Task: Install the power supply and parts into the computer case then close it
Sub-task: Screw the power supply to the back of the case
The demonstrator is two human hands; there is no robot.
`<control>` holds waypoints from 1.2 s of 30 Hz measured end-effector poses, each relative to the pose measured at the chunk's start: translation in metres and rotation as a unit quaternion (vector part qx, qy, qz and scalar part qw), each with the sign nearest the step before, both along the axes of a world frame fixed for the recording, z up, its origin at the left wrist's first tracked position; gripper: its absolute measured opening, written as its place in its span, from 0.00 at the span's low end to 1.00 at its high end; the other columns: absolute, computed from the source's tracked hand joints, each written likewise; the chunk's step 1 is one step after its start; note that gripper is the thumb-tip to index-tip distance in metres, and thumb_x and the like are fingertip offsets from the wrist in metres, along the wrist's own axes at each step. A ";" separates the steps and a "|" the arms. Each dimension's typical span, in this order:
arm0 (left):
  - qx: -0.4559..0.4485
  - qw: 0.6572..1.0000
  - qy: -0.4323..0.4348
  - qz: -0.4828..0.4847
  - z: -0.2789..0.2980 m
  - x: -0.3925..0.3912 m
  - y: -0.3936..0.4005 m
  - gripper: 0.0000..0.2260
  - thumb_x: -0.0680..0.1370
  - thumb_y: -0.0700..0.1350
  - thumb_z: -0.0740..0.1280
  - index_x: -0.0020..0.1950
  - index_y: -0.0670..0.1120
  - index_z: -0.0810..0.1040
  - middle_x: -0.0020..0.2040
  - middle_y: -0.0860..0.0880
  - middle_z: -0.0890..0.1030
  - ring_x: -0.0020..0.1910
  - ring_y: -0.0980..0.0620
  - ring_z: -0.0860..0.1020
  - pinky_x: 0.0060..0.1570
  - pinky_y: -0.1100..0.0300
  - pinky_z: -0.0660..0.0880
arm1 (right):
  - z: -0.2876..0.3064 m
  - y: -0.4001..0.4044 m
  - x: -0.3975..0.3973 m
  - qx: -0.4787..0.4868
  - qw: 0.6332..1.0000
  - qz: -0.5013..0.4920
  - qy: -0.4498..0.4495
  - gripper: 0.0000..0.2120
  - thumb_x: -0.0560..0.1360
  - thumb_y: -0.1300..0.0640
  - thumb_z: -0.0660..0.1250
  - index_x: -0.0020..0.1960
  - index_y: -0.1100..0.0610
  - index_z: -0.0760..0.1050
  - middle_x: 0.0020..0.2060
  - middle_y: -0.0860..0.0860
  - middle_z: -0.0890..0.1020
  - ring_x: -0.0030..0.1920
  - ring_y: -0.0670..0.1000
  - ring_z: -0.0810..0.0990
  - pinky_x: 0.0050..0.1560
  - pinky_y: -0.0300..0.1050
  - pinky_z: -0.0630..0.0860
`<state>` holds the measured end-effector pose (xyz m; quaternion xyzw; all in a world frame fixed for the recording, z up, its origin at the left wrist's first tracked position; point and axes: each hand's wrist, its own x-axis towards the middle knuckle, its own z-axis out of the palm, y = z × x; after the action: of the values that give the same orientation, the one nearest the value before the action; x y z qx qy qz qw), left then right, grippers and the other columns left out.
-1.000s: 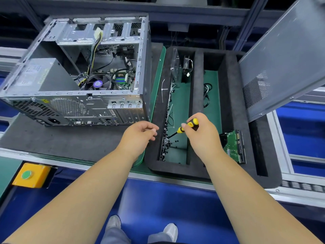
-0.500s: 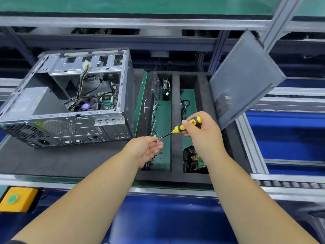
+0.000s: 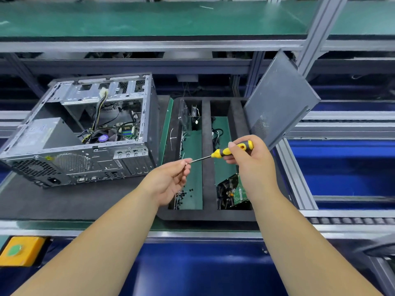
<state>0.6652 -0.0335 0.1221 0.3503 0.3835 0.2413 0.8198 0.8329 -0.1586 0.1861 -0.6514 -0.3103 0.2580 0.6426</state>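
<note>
The open computer case point(image 3: 136, 169) lies on its side at the left, the grey power supply point(image 3: 40, 133) sitting in its near left corner and the motherboard with cables visible inside. My right hand point(image 3: 252, 163) grips a yellow-and-black screwdriver point(image 3: 233, 150), its shaft pointing left. My left hand point(image 3: 171, 180) pinches a small screw point(image 3: 186, 163) right at the screwdriver's tip. Both hands hover above the black foam tray point(image 3: 206, 167). The grey side panel point(image 3: 282, 103) leans upright at the tray's right end.
The tray's slots hold loose screws point(image 3: 183, 193), a small fan point(image 3: 195, 114), cables point(image 3: 217, 135) and a hard drive point(image 3: 234, 194). A yellow box with a green button point(image 3: 21, 251) sits at the bottom left. Metal rails and a green shelf run behind.
The view tilted upward. My right hand lifted the screwdriver out of the tray. My left hand rose and brought a screw to the screwdriver's tip.
</note>
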 end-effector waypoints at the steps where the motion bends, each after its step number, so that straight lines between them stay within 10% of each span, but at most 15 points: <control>1: 0.003 1.000 -0.005 -0.003 0.002 -0.002 -0.001 0.09 0.79 0.40 0.65 0.48 0.44 0.86 0.40 0.50 0.82 0.36 0.58 0.80 0.37 0.66 0.78 | 0.001 0.000 -0.002 0.003 1.000 0.002 0.001 0.05 0.77 0.56 0.68 0.43 0.51 0.75 0.38 0.49 0.85 0.40 0.50 0.85 0.43 0.43 0.80; 21: 0.118 0.984 0.009 0.133 0.048 -0.100 0.013 0.09 0.80 0.37 0.63 0.48 0.43 0.84 0.37 0.51 0.82 0.34 0.59 0.79 0.36 0.70 0.76 | 0.024 0.035 -0.078 -0.014 0.987 0.132 -0.092 0.10 0.73 0.50 0.73 0.43 0.52 0.74 0.38 0.50 0.84 0.40 0.47 0.85 0.48 0.58 0.82; 36: 0.214 0.958 -0.102 0.164 0.099 -0.217 0.073 0.10 0.74 0.46 0.68 0.49 0.46 0.86 0.39 0.53 0.77 0.36 0.60 0.74 0.39 0.68 0.72 | 0.037 0.111 -0.199 -0.069 0.920 0.327 -0.204 0.10 0.77 0.54 0.70 0.46 0.37 0.77 0.43 0.41 0.82 0.43 0.48 0.82 0.51 0.49 0.79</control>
<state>0.4478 0.0393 0.2215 0.4230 0.2891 0.4832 0.7100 0.6338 -0.0472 0.2227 -0.5950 -0.6116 0.3364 0.3984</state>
